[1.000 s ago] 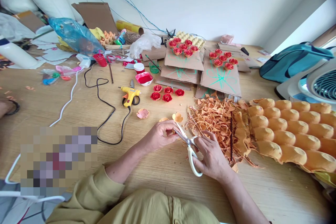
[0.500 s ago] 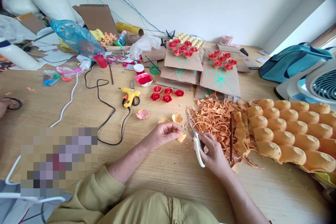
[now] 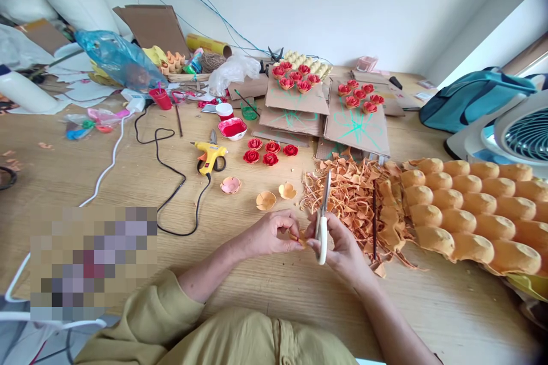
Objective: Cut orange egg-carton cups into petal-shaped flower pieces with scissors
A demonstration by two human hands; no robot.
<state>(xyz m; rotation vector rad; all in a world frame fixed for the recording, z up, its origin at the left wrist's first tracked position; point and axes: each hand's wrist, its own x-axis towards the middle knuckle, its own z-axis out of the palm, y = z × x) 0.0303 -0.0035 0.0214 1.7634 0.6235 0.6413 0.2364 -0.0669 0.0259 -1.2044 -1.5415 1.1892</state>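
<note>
My left hand (image 3: 276, 232) pinches a small orange egg-carton cup (image 3: 298, 239), mostly covered by the fingers. Against its right edge rest the fingertips of my right hand (image 3: 342, 245), which also holds white-handled scissors (image 3: 322, 234) with the blades pointing up and away. Just beyond my left hand lie two trimmed orange cups, one rounder (image 3: 266, 201) and one with petal-like edges (image 3: 287, 190). A pinkish petal cup (image 3: 230, 185) sits farther left. Right of the scissors spreads a heap of orange carton scraps (image 3: 342, 188).
A large orange egg tray (image 3: 479, 205) stands right of the scraps. Several red paper roses (image 3: 270, 151) lie near a yellow glue gun (image 3: 210, 155) and its black cord. A bowl of red paint (image 3: 232, 128) and cardboard pieces bearing roses (image 3: 357, 122) are behind. A fan (image 3: 514, 131) stands at right.
My right hand has moved left to meet my left hand, the scissors turning upright. The held cup has come nearer to me, uncovering the round cup. Another person's hand has left the left edge.
</note>
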